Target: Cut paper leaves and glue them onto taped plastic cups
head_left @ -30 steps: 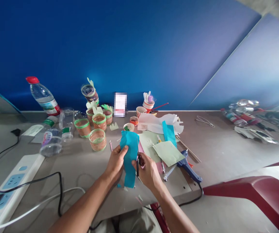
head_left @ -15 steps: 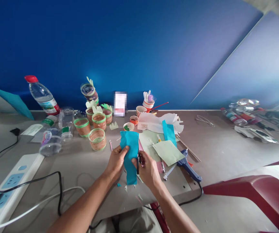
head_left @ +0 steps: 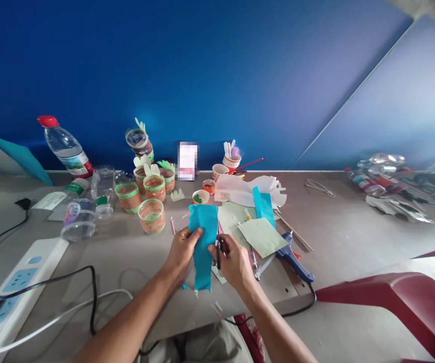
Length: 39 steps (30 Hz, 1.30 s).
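Note:
My left hand [head_left: 182, 248] pinches the left edge of a blue strip of paper [head_left: 204, 222], its thumb on the front. Fingers of my right hand [head_left: 234, 262] are closed round the dark handles of a pair of scissors [head_left: 218, 252], whose blades point up along the paper's right edge. The right thumb lies close to the strip; whether it presses on it I cannot tell. Beyond the strip sits a small paper cup with green paint [head_left: 201, 197]. To the right lie a pale green sheet [head_left: 264, 238] and a second blue piece [head_left: 264, 206].
Several cord-wrapped plastic cups [head_left: 151, 216] stand at the left. A red-capped bottle [head_left: 68, 148] leans by the wall. A glue gun [head_left: 295, 259] lies at right, its cable over the table edge. A power strip [head_left: 32, 282] and cables take up the near left.
The scissors and my right hand have shifted slightly right, off the strip's lower edge. The blue strip has tilted a little and moved slightly right with my left hand.

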Each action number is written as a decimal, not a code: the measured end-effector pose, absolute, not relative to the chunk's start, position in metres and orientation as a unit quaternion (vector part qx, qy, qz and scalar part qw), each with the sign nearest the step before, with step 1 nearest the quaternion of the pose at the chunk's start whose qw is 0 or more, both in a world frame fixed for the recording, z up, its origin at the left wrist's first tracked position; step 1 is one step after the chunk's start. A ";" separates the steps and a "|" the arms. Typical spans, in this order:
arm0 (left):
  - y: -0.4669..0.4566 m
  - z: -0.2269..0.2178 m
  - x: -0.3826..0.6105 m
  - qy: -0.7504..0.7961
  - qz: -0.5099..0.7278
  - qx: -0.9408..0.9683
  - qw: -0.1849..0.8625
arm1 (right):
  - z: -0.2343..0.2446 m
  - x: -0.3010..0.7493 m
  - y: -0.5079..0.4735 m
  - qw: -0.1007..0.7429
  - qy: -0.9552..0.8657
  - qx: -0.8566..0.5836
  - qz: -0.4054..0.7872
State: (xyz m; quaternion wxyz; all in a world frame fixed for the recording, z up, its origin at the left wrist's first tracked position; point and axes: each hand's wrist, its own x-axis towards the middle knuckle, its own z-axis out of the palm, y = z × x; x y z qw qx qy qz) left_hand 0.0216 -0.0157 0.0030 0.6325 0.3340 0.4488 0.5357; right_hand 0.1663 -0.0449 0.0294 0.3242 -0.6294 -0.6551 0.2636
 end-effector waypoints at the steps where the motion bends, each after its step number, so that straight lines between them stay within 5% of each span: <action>1: -0.016 0.004 0.022 0.450 0.534 0.337 0.631 | 0.031 0.167 -0.045 0.323 -0.656 -0.630 0.262; 31: -0.012 0.007 0.013 0.486 0.467 0.368 0.641 | 0.030 0.200 -0.044 0.303 -0.685 -0.604 0.274; 39: -0.013 0.015 0.012 0.516 0.420 0.385 0.640 | 0.053 0.227 -0.047 0.303 -0.657 -0.591 0.356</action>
